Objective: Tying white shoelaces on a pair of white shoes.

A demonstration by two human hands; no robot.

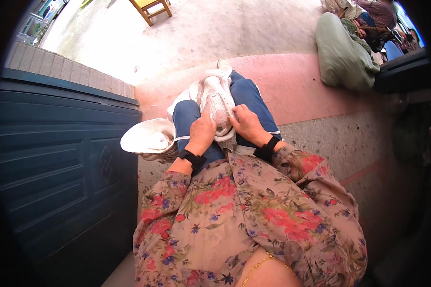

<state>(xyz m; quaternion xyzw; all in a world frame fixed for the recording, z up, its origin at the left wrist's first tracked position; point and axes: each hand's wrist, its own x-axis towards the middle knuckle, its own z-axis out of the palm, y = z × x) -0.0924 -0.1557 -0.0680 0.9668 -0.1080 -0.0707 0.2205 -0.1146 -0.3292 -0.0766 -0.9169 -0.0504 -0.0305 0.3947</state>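
Note:
A pale, whitish-pink sneaker (216,103) with a mesh-like surface lies across my lap between my knees, its rounded end toward me. My left hand (203,131) grips its left edge, fingers bent and partly hidden behind the knuckles. On the opposite edge, my right hand (249,124) is closed, with thumb and fingertips pinching the side near the rounded end. Whether a small tool or thread sits in the fingers is too small to make out. White material (178,101) shows beside my left knee, beneath the sneaker.
A white open bag (148,135) stands left of my left leg, holding something pale. A dark blue panelled door (57,158) closes off the left side. A large grey-green sack (345,55) leans at the far right, near other people. A wooden stool (151,8) stands farther out.

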